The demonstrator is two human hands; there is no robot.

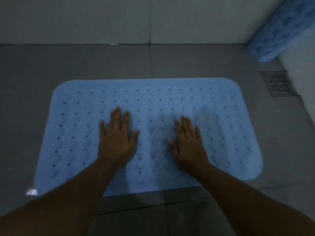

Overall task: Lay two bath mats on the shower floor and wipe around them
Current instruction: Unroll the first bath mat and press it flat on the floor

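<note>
A light blue bath mat (150,99) with rows of small holes lies flat on the grey shower floor (51,65). My left hand (117,138) rests palm down on the mat left of its middle, fingers spread. My right hand (187,142) presses flat on the mat to the right of it, fingers apart. Neither hand holds anything. A second blue mat (279,29) leans upright against the right wall at the top right corner, only partly in view.
A square metal floor drain (277,83) sits by the right wall beyond the mat. The pale tiled back wall (119,19) meets the floor just behind the mat. A small bright wet glint (31,192) shows at the mat's near left corner.
</note>
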